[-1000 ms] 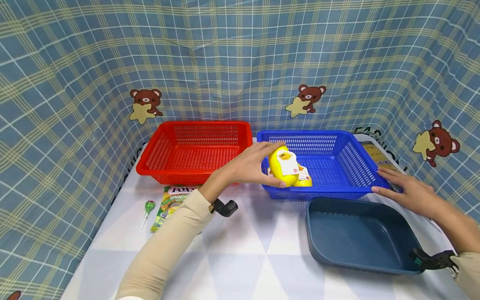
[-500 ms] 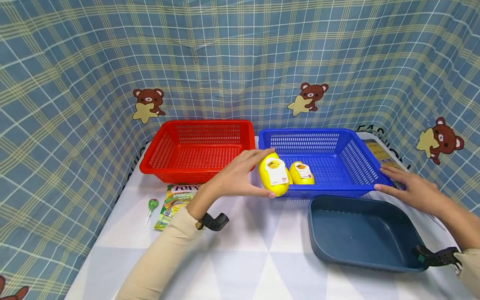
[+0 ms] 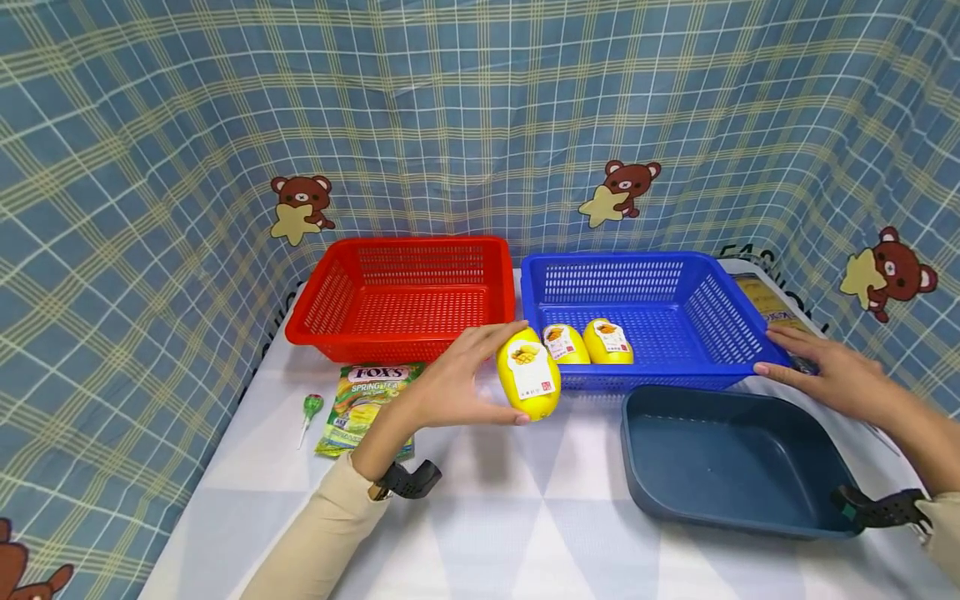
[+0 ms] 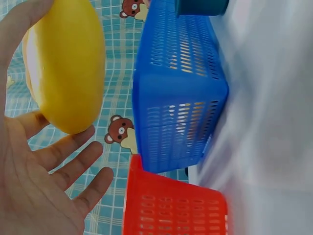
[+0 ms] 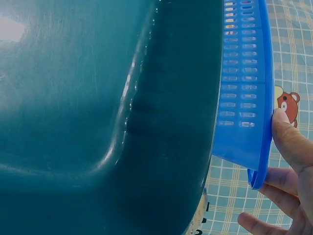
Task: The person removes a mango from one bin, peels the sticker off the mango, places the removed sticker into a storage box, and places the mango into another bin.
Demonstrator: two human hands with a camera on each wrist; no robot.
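My left hand [image 3: 453, 379] holds a yellow mango-shaped container [image 3: 529, 379], its white label with a fruit picture facing up, between thumb and fingers. It is over the table, in front of the two baskets; in the left wrist view its plain yellow side [image 4: 73, 63] shows. Two more such containers, a left one [image 3: 566, 346] and a right one [image 3: 608, 342], lie at the front left of the blue basket [image 3: 660, 379]. With the thumb on the rim and fingers around the outside, my right hand [image 3: 843, 375] grips that basket's front right corner.
A red basket [image 3: 397, 346] stands left of the blue one. Before it lie a green FOX'S bag [image 3: 367, 404] and a green lollipop [image 3: 312, 407]. The dark blue tub [image 3: 735, 458] stands at front right. A yellowish packet [image 3: 768, 304] lies behind the right hand. Plaid curtain encloses the table.
My left hand has lifted the container out over the blue basket's front rim and brought it left and nearer, uncovering the two others. The right hand has stayed at the basket corner.
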